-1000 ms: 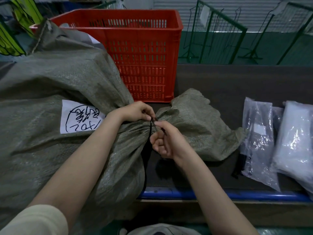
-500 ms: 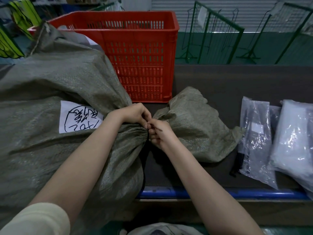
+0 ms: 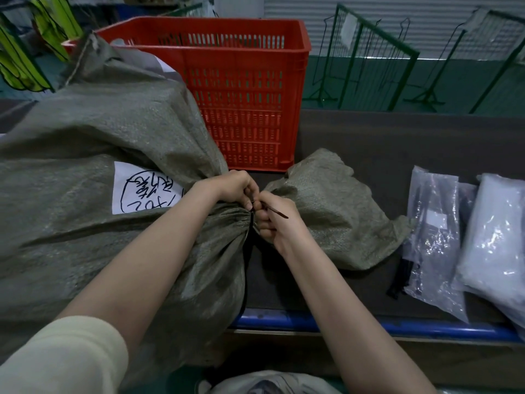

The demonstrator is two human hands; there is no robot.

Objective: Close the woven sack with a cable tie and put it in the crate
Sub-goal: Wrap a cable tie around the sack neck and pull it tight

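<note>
A large grey-green woven sack lies on its side over the left of the table, with a white handwritten label on it. Its neck is gathered at the centre and the loose mouth fans out to the right. A black cable tie circles the neck, its tail sticking out to the right. My left hand pinches the tie at the neck. My right hand grips the tie's tail. The red slatted crate stands just behind the sack.
Clear plastic bags with black ties and a white bag lie at the right on the dark table. A blue rail edges the table's front. Green wire racks stand beyond it. Another sack leans by the crate.
My two hands have come together at the sack's neck. The tie's loop has drawn tighter around the neck, and more of its tail now sticks out past my right hand.
</note>
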